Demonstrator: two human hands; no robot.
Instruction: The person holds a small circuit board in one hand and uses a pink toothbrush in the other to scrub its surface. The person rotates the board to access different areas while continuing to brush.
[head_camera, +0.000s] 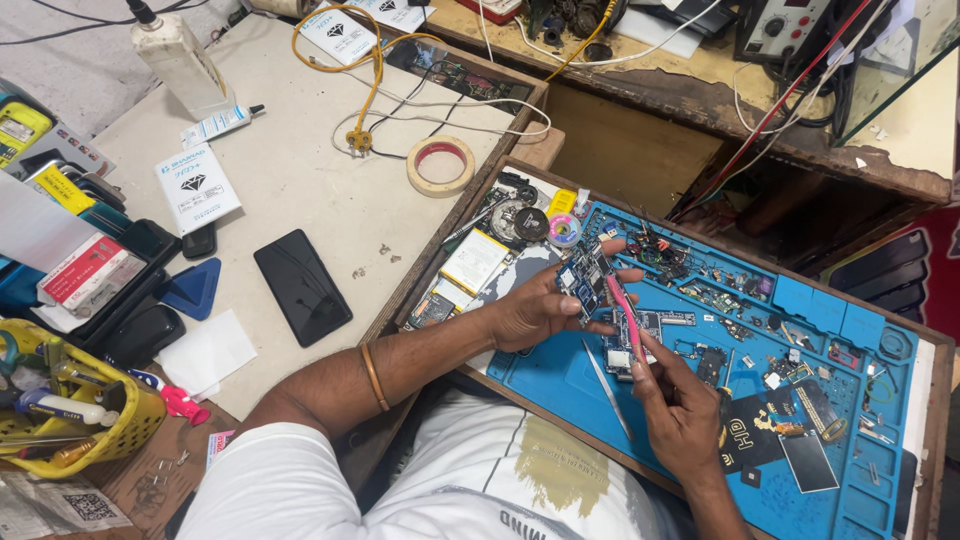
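Observation:
My left hand (540, 310) holds a small blue circuit board (585, 278) up over a blue repair mat (560, 385). My right hand (680, 415) grips a slim pink tool (625, 315), its tip touching the board's lower edge. A metal pair of tweezers (606, 388) lies on the mat between my two hands. A thin bangle (375, 376) circles my left forearm.
Small phone parts and chips litter the mat's compartments (800, 330). A black phone (302, 286) lies on the white tabletop, near a tape roll (441, 165) and yellow cable (372, 95). A yellow basket of tools (70, 410) stands at the left. A wooden tray edge (455, 235) borders the mat.

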